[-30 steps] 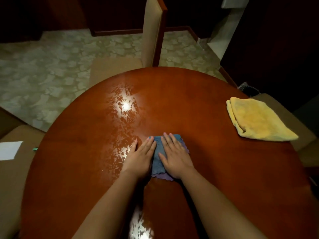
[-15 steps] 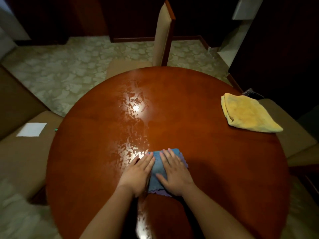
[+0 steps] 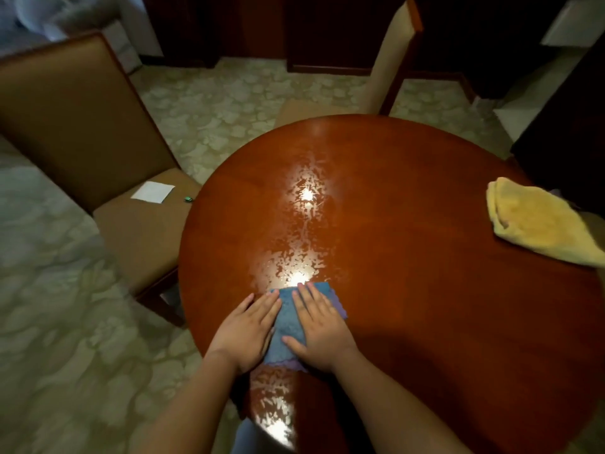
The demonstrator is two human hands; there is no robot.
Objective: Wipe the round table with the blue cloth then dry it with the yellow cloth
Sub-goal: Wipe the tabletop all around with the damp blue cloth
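On the near part of the round, glossy red-brown wooden table point(image 3: 409, 224), a small blue cloth point(image 3: 288, 326) lies flat under both hands. The left hand point(image 3: 244, 332) presses its left edge with fingers straight and together; the right hand point(image 3: 319, 329) presses its right half, fingers straight, thumb spread. Wet streaks point(image 3: 301, 244) shine beyond the cloth. A folded yellow cloth point(image 3: 543, 224) rests at the table's far right edge, well apart. A brown padded chair point(image 3: 82, 126) at left holds a white paper point(image 3: 152, 191).
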